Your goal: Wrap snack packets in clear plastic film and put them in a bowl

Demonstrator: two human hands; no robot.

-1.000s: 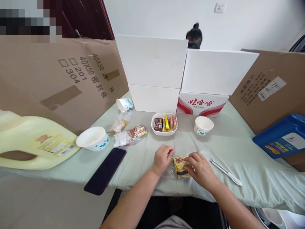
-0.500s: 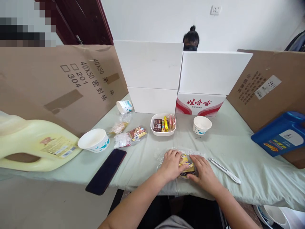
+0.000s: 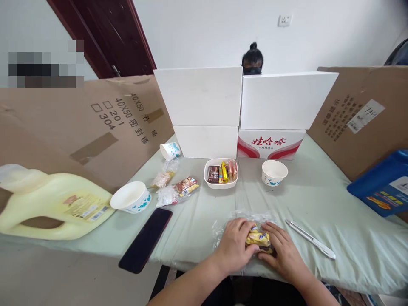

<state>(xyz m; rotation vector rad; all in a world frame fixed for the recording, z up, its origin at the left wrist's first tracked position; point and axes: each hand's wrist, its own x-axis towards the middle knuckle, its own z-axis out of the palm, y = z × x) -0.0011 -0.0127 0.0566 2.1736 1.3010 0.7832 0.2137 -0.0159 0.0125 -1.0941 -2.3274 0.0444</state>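
Observation:
My left hand (image 3: 235, 243) curls around the left side of some yellow snack packets (image 3: 259, 239). My right hand (image 3: 283, 245) presses on them from the other side, so they are squeezed between both hands near the table's front edge. Crinkled clear plastic wrap (image 3: 219, 231) lies around and under the packets, part of it hidden by my hands. Beyond them stands a white tray (image 3: 222, 185) with a brown cocoa packet (image 3: 213, 174) and several small yellow and pink packets in it.
A utility knife (image 3: 310, 239) lies right of my hands, a phone (image 3: 145, 240) to the left. Paper bowls (image 3: 274, 172), bagged snacks (image 3: 178, 191), a pale yellow jug (image 3: 57, 204) and a blue bottle (image 3: 379, 182) stand around. White boxes (image 3: 207, 97) close off the back; a person's head (image 3: 253, 59) shows behind.
My hands have drawn in around the yellow packets, which now look more bunched and tilted between them. The view has shifted slightly, so everything sits lower in the picture.

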